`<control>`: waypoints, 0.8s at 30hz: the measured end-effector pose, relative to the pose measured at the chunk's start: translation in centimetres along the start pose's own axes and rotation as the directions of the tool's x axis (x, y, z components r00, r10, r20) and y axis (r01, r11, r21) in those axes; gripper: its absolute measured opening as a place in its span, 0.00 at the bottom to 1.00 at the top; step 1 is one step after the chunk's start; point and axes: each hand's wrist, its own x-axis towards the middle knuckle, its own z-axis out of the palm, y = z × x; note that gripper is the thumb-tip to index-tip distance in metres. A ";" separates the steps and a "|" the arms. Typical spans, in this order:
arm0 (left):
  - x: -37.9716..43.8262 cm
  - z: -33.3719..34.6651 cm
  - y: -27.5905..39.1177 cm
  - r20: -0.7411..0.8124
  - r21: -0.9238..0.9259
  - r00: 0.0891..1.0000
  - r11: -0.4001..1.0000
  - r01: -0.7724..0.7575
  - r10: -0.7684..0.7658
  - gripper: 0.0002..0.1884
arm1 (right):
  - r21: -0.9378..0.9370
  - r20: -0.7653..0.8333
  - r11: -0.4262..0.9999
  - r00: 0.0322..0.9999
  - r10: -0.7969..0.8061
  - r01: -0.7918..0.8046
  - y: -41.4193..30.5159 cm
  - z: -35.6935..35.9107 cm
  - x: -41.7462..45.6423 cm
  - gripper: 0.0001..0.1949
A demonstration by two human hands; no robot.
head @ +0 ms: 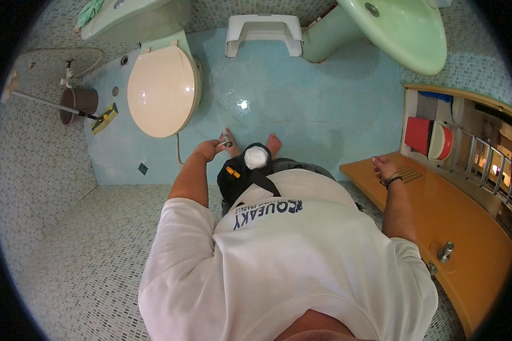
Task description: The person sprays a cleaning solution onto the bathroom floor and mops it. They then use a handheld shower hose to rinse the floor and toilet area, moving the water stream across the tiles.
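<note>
My left hand [209,150] holds a small metal spray head [226,141] by its handle, just below the toilet's closed cream lid [162,91]. A pale hose [178,149] hangs below the lid; whether it joins the spray head is hidden. My right hand [384,167] is raised over the orange-brown door [443,221], its fingers partly curled, and whether anything is between them is unclear. A black waist pouch [230,183] with a white round item [256,157] and an orange-handled tool [232,172] hangs at my front. The blue floor [290,102] looks wet and shiny.
A white plastic stool [264,21] stands between the toilet and the green pedestal sink [405,34]. At the left are a brown bucket [83,101] and a yellow scrubbing head [104,119] on a pole. Beyond the doorway stand a metal ladder [486,158] and red containers [419,137].
</note>
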 end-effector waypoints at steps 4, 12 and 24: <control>1.0 -0.6 -0.4 -0.076 -0.056 0.997 0.998 -0.025 0.021 0.22 | -0.033 -0.011 0.999 1.000 -0.023 0.022 0.0 -0.1 -0.1 0.20; 0.9 -2.7 1.6 -0.126 -0.052 0.992 0.999 0.017 -0.023 0.23 | -0.070 0.023 0.997 0.999 0.041 -0.040 0.0 -1.1 -0.6 0.21; 0.4 -2.2 6.1 -0.062 -0.071 0.995 0.994 -0.087 0.083 0.25 | -0.042 0.011 0.999 1.000 -0.018 0.018 2.7 -2.8 3.0 0.22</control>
